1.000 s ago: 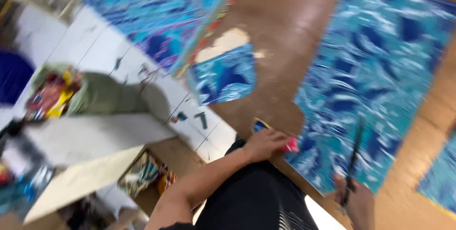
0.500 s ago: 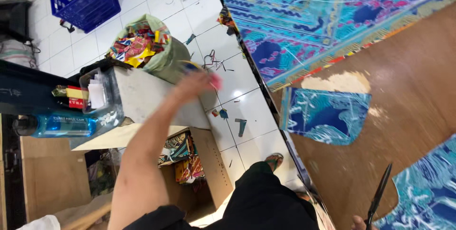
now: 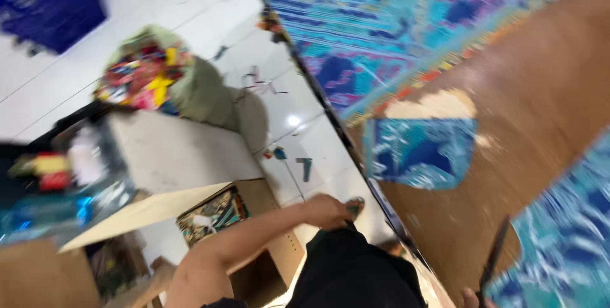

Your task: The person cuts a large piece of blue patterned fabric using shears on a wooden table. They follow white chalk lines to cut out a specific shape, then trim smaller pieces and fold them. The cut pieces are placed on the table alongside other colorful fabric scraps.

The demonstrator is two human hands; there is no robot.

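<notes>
Pulled my left hand (image 3: 327, 211) back from grey side table (image 3: 178, 152) to hip, loosely curled, contents untellable. Right hand (image 3: 471, 298) gripped dark long scissors (image 3: 494, 262) over brown wooden worktable (image 3: 527, 130), beside blue-turquoise patterned fabric (image 3: 559, 244).

There is only one view, from a camera worn on the person's head, so no second view shares any of the scene. It looks steeply down and is tilted, so the table edge (image 3: 356, 155) runs slantwise across the frame. The left hand (image 3: 327, 211) sits near the bottom middle, close below the lens, with the tiled floor (image 3: 190, 9) spreading beyond it. The right hand (image 3: 471, 298) barely shows at the bottom edge, the wooden tabletop (image 3: 540, 104) stretching away above it. The picture is blurred.
</notes>
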